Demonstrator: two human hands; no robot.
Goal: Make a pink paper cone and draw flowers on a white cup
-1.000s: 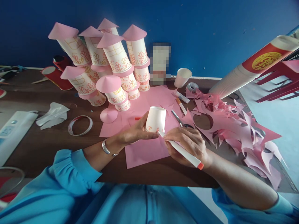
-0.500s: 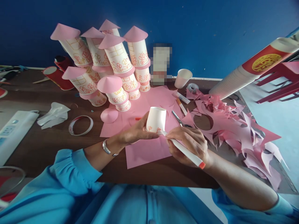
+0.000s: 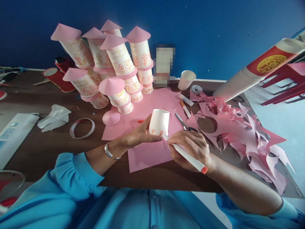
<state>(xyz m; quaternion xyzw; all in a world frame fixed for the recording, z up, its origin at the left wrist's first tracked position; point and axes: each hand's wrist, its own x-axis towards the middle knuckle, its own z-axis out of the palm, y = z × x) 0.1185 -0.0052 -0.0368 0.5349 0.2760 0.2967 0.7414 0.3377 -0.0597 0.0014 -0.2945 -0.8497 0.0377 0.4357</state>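
Observation:
A white paper cup point(image 3: 159, 121) is held by my left hand point(image 3: 143, 132), thumb along its lower side and fingers behind it. Small red flowers are drawn near the cup's lower edge. My right hand point(image 3: 190, 148) is closed around a white marker pen point(image 3: 188, 157) with a red end, its tip at the cup's lower right edge. Beneath both hands lie pink paper sheets point(image 3: 147, 156). Scissors point(image 3: 184, 122) rest just beyond my right hand. Farther back stand several cup towers point(image 3: 122, 60) with pink cone roofs and drawn flowers and windows.
Pink paper scraps point(image 3: 238, 130) spread over the right side. A tall stack of cups point(image 3: 240, 81) leans there. Behind are a single cup point(image 3: 187, 80), a glue stick point(image 3: 186, 100) and clear tape point(image 3: 196, 89). To the left lie a tape ring point(image 3: 82, 128) and a power strip point(image 3: 17, 136).
My right hand and the marker have shifted slightly left along the cup's lower edge. The cup and my left hand stay almost where they were.

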